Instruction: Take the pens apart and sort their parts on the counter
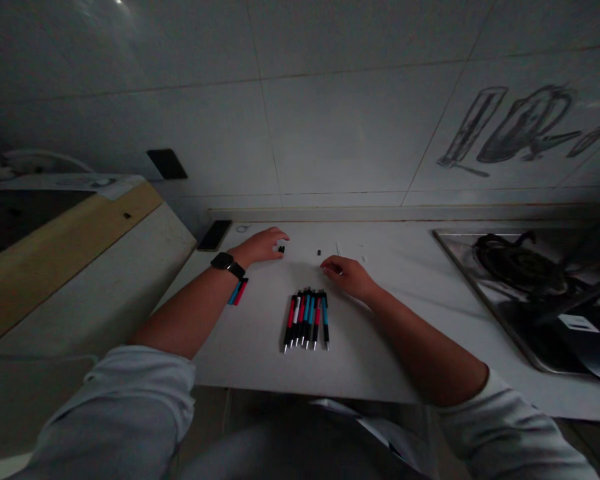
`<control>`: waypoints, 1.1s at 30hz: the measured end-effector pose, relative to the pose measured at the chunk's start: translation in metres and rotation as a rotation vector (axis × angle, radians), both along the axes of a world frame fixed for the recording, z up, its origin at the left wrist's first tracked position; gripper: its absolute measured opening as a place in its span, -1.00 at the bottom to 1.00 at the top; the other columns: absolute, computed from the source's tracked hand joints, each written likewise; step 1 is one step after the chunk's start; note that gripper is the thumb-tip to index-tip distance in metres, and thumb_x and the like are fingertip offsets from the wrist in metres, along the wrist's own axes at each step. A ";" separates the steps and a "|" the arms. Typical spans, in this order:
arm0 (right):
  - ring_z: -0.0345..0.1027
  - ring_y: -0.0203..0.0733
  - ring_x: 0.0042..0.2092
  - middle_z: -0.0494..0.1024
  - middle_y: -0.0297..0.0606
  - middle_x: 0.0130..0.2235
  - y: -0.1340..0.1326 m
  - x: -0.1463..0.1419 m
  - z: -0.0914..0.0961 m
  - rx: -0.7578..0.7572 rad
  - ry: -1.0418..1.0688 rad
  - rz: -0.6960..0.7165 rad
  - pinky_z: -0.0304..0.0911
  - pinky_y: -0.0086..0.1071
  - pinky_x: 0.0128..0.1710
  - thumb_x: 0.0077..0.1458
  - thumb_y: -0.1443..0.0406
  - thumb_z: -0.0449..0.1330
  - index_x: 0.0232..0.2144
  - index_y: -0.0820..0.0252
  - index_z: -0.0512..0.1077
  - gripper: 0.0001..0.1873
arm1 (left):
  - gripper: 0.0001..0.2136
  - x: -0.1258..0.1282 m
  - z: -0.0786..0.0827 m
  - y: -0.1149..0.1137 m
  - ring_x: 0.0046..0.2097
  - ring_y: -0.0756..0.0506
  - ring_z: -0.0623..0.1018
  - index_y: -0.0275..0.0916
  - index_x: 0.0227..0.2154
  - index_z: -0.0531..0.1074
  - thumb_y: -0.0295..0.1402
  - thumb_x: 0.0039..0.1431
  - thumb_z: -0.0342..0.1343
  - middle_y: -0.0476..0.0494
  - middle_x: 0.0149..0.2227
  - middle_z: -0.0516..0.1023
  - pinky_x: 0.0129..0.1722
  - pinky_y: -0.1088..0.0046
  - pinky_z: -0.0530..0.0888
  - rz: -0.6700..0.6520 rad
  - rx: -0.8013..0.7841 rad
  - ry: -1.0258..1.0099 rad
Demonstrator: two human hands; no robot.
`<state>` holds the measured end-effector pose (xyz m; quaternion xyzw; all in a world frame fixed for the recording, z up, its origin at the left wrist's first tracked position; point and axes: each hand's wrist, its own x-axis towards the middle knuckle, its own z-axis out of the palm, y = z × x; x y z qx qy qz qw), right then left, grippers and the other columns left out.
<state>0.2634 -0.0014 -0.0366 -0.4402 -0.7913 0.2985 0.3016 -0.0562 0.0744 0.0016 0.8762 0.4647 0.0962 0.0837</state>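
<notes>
My left hand, with a black watch on the wrist, is open at the back of the white counter. Its thumb and fingers are apart around small black pieces, which seem to lie on the surface. Opposite it, my right hand has its fingers curled and closed; whatever is in them is too small to make out. Between the hands lies one more small black piece. Several click pens in red, blue and white form a row below, tips toward me. Blue and red pen barrels lie beside my left wrist.
Thin white parts lie behind my right hand. A dark phone rests at the counter's back left. On the right is a gas stove in a metal tray. A large box-like unit borders the left side; a tiled wall closes the back.
</notes>
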 end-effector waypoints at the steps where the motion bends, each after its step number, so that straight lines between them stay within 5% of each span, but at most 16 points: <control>1: 0.44 -0.19 -0.28 0.65 -0.23 -0.24 0.000 0.002 0.002 0.010 -0.032 -0.014 0.27 -0.32 -0.22 0.22 0.27 0.19 -0.12 0.10 0.57 -0.79 | -0.51 0.004 0.005 -0.005 -0.16 -0.09 0.55 -0.20 0.14 0.46 -0.31 0.11 0.28 -0.21 0.11 0.48 -0.04 0.36 0.48 0.000 0.024 -0.025; 8: 0.46 -0.11 -0.25 0.65 -0.16 -0.19 0.008 0.030 0.014 0.064 -0.315 -0.176 0.26 -0.28 -0.21 0.20 0.30 0.24 -0.14 0.09 0.59 -0.81 | -0.63 0.054 0.033 -0.067 -0.19 -0.08 0.55 -0.17 0.12 0.47 -0.28 0.26 0.21 -0.17 0.04 0.53 -0.08 0.32 0.50 0.048 0.100 -0.229; 13: 0.47 0.00 -0.15 0.62 -0.02 -0.09 0.005 0.036 0.015 0.132 -0.464 -0.276 0.27 -0.23 -0.17 0.23 0.32 0.19 -0.10 0.15 0.59 -0.77 | -0.70 0.068 0.011 -0.099 -0.28 -0.03 0.53 -0.18 0.06 0.49 -0.33 0.29 0.18 -0.17 0.01 0.57 -0.15 0.36 0.52 0.143 0.065 -0.483; 20: 0.46 0.03 -0.11 0.59 0.00 -0.01 0.004 0.029 0.003 0.156 -0.528 -0.301 0.30 -0.21 -0.16 0.28 0.31 0.16 -0.02 0.12 0.58 -0.72 | -0.75 0.055 -0.034 -0.095 -0.33 -0.01 0.49 -0.17 0.02 0.51 -0.35 0.30 0.13 -0.08 -0.17 0.59 -0.24 0.42 0.49 0.245 0.071 -0.580; 33: 0.43 -0.06 0.04 0.59 -0.08 0.01 0.002 0.025 0.006 0.138 -0.627 -0.227 0.26 -0.31 0.11 0.34 0.30 0.10 0.00 0.16 0.58 -0.70 | -0.70 0.060 -0.033 -0.100 -0.22 -0.05 0.55 -0.19 0.05 0.50 -0.49 0.27 0.13 -0.11 -0.12 0.59 -0.07 0.39 0.51 0.143 0.153 -0.503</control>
